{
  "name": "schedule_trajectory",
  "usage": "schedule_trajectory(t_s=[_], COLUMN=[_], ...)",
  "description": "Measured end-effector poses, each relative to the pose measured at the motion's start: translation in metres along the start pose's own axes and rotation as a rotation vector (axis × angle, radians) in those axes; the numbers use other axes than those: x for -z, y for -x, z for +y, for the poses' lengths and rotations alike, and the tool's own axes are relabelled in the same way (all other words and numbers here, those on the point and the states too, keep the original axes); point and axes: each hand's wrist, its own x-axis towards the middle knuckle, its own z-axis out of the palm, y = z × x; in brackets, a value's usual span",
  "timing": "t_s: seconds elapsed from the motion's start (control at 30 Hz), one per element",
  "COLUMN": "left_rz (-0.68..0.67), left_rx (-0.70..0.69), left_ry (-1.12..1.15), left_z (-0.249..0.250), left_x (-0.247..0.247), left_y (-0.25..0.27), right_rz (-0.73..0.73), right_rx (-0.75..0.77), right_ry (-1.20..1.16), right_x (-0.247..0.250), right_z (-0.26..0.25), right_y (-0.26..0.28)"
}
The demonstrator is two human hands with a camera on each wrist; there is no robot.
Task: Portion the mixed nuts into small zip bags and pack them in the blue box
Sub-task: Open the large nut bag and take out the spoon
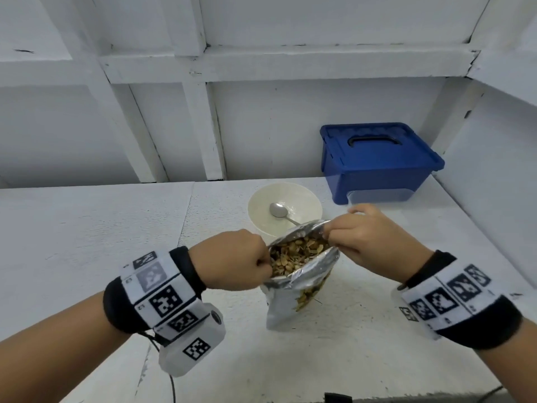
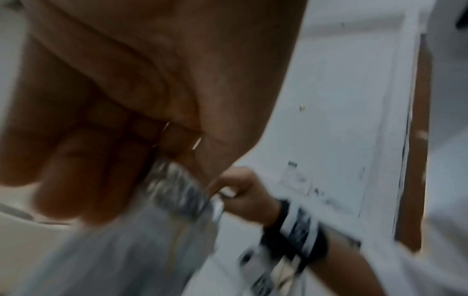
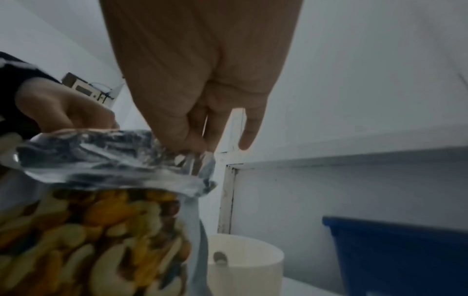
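Note:
A silver foil pouch [image 1: 293,298] of mixed nuts [image 1: 296,255] stands on the white table, its mouth held wide. My left hand [image 1: 250,267] pinches the left rim of the mouth; my right hand [image 1: 360,237] pinches the right rim. In the right wrist view the pouch [image 3: 108,160] shows nuts [image 3: 101,230] through a clear window, my right fingers [image 3: 187,138] gripping its foil edge. The left wrist view is blurred; the pouch [image 2: 177,190] hangs below my curled left fingers [image 2: 83,180]. The blue box [image 1: 377,161] sits lid shut at the back right. No small zip bags are in view.
A cream bowl [image 1: 305,199] with a metal spoon [image 1: 279,211] in it stands just behind the pouch, left of the blue box. White walls and shelf framing close in the back and right side of the table [image 1: 101,228].

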Motion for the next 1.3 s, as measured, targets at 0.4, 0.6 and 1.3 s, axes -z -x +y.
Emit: schedule_trajectory(t_s=[0.4, 0.6, 1.3], left_rz=[0.103, 0.219, 0.22], left_rx=[-0.003, -0.013, -0.271], left_ry=[0.034, 0.015, 0.065], left_z=[-0.009, -0.017, -0.021], left_x=[0.008, 0.006, 0.014], left_y=[-0.064, -0.063, -0.024], right_rz=[0.057, -0.202, -0.07], right_rx=[-0.84, -0.909, -0.402], right_ry=[-0.576, -0.573, -0.343], right_x=[-0.014, -0.01, 0.007], right_z=[-0.033, -0.022, -0.023], right_y=[-0.033, -0.029, -0.005])
